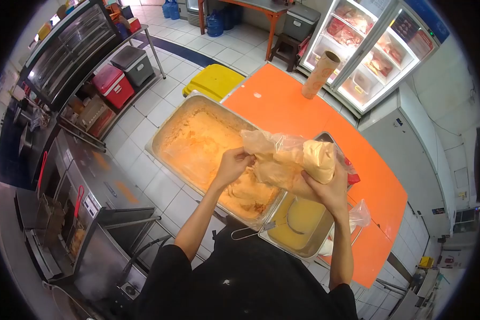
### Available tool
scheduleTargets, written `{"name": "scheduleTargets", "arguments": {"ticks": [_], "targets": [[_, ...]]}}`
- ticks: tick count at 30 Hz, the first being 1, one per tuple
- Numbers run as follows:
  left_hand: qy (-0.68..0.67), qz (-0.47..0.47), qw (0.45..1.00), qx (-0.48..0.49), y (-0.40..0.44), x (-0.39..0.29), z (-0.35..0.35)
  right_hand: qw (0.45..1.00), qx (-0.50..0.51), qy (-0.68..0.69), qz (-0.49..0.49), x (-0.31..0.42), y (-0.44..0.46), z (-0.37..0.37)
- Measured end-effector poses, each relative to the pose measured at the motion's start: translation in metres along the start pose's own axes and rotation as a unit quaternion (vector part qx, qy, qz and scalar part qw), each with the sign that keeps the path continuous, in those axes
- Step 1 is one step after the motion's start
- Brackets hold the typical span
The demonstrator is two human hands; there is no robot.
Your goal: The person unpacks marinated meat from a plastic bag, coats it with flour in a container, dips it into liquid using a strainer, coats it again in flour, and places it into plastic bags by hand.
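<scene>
A clear plastic bag (pixel 282 166) with pale orange powdery contents is held up over the trays. My left hand (pixel 235 166) pinches the bag's left end, its fingers closed. Around the bag's right part wraps my right hand (pixel 328 188), close to a bulging pale end. Below and to the left lies a large metal tray (pixel 156 140) of orange powder, with clumps at its near end. Beside it, a smaller metal container (pixel 310 246) holds yellowish liquid and a wire strainer (pixel 289 220), whose handle rests over the near rim.
An orange table (pixel 298 114) carries an upright cardboard tube (pixel 321 74) and a plastic bag (pixel 360 214) at the right. A yellow bin (pixel 212 81) stands behind the tray. Fryers with red-handled baskets (pixel 79 201) are at the left; a lit glass-door fridge (pixel 368 50) is behind.
</scene>
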State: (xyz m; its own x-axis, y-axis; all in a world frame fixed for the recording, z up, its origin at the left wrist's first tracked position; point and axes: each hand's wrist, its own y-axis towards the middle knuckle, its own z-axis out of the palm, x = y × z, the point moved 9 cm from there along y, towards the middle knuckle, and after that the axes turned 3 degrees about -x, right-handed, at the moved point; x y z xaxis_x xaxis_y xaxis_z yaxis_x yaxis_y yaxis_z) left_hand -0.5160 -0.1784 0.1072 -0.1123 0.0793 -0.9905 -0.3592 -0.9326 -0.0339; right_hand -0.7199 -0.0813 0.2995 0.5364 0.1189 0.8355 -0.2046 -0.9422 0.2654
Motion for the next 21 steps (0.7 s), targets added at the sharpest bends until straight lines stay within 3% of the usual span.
{"name": "scheduleTargets", "arguments": {"ticks": [11, 16, 21], "targets": [[0.009, -0.008, 1.0, 0.003, 0.015, 0.006, 0.009, 0.999, -0.038, -0.031, 0.011, -0.002, -0.01, -0.01], [0.013, 0.06, 0.998, -0.01, 0.02, 0.0, 0.019, 0.998, -0.037, -0.039, 0.015, -0.007, -0.013, -0.01], [0.017, 0.029, 0.999, 0.007, 0.027, 0.005, 0.019, 0.996, -0.074, -0.039, -0.012, 0.003, -0.016, -0.011]]}}
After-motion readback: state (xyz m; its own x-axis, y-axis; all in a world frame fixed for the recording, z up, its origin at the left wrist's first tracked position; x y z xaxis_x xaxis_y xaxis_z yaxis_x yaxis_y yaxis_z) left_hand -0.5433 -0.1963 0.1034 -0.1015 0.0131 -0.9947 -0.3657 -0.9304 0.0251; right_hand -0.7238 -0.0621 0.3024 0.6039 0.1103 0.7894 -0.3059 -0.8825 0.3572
